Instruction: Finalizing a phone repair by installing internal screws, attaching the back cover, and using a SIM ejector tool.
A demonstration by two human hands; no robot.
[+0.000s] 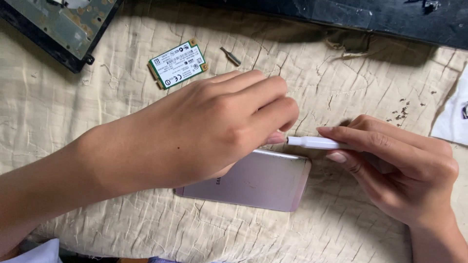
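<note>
My left hand [214,126] hovers over the pink-silver phone [263,182], which lies back-up on the cracked cream cloth. Its curled fingertips meet the front tip of a white pen-shaped screwdriver handle [314,142]; whether they pinch a bit there is hidden. My right hand [399,165] grips that white handle from the right, thumb below and index finger along the top. Part of the phone is covered by my left hand.
A small green circuit card with a white label [177,63] lies at the upper left, a loose metal bit [230,56] beside it. A dark opened device [58,24] is at the top left, a black panel [390,17] along the top, white paper [453,117] at right.
</note>
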